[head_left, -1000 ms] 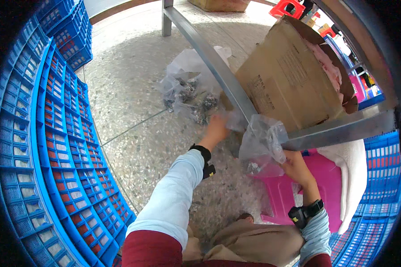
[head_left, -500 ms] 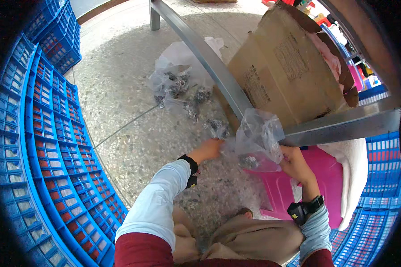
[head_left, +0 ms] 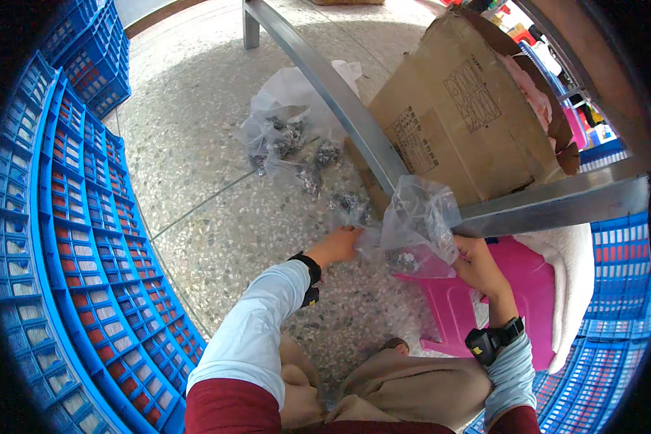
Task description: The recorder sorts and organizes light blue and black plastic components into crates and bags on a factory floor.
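Note:
A clear plastic bag stands bunched up in front of me, with small dark, shiny pieces low inside it. My right hand is closed on its right side, fingers partly hidden by the plastic. On the other side my left hand is closed, its fingertips pinching a crumpled clear plastic edge; whether this belongs to the same bag I cannot tell. Just beyond the left hand lies a small clear bag of dark pieces. Farther off, a larger clear bag lies on the floor around several dark, glinting bundles.
A grey metal frame crosses over the speckled floor. Behind it leans a cardboard box. A pink plastic stool with a white cloth stands at right. Blue crates line the left; more blue crates stand at right.

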`<state>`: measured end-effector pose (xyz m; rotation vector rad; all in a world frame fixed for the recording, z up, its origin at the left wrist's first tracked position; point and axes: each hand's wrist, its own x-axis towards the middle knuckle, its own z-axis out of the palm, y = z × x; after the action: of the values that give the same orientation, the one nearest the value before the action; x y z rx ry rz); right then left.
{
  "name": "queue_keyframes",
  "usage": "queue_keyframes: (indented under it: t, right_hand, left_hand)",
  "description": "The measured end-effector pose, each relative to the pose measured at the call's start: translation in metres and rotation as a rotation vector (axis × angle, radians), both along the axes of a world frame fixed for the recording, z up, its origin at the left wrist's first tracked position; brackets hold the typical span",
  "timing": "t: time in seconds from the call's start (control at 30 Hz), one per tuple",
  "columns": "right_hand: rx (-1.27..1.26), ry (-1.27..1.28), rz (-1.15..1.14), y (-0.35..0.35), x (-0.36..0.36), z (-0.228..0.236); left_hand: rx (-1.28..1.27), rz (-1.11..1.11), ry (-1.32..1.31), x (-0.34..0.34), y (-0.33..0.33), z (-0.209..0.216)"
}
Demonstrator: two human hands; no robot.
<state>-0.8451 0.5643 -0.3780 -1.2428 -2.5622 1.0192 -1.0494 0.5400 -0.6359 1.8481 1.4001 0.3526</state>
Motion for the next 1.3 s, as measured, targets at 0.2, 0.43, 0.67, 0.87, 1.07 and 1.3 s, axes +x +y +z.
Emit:
queue_keyframes:
  t: [0.2,0.43,0.67,0.87,1.07,1.3]
  right_hand:
    - [0.047,-0.057,0.019,0.001,-0.001,0.002]
    - [0.075,-0.018,0.039,0.001,-0.001,0.000]
    - [0.024,0.018,0.048,0.001,-0.003,0.003]
    - [0.019,0.042,0.040,0.000,-0.002,-0.001]
    - [0.005,0.017,0.019,0.000,0.003,-0.003]
    - [-0.333,0.162,-0.073,0.000,0.002,-0.004]
  left_hand:
    - [0.008,0.039,0.001,0.004,0.000,-0.012]
    - [0.190,0.110,0.102,0.001,-0.010,-0.022]
    - [0.064,0.088,0.145,-0.008,-0.010,-0.006]
    - [0.419,0.309,0.148,-0.032,0.017,0.003]
    - [-0.192,0.458,-0.520,-0.093,0.032,0.118]
    - [-0.546,0.401,-1.789,-0.125,0.019,0.172]
